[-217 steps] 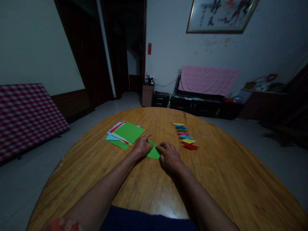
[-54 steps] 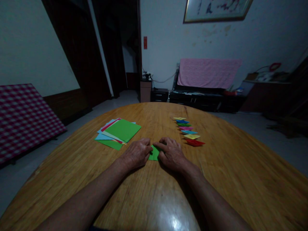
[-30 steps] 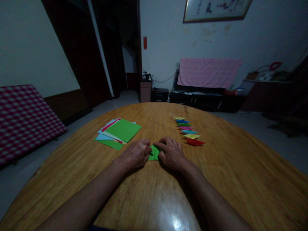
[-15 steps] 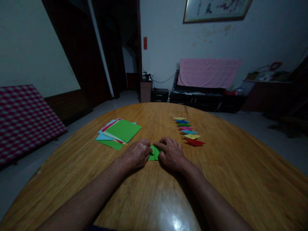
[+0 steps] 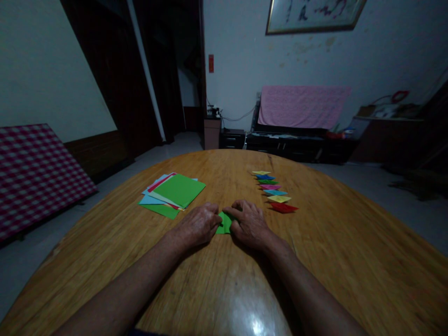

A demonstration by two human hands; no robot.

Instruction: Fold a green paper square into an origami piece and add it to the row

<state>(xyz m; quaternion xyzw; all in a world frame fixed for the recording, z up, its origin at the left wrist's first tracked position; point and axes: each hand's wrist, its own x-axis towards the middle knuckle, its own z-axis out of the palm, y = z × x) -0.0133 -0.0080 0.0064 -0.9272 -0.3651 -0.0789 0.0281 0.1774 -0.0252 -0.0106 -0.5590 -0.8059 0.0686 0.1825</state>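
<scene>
A small folded piece of green paper [image 5: 225, 225] lies on the wooden table between my hands. My left hand [image 5: 200, 223] is closed at its left side, the fingertips bent onto the paper's edge. From the right, my right hand [image 5: 248, 223] grips the other side, with the index finger reaching across the top and the thumb lower down. Creases show in the visible middle of the paper; both its ends are hidden under my fingers.
Left of my hands lies a loose stack of coloured paper sheets [image 5: 180, 190], green on top. To the right, several folded paper boats [image 5: 283, 207] form a row running away from me. The round wooden table [image 5: 224, 289] has a curved far edge.
</scene>
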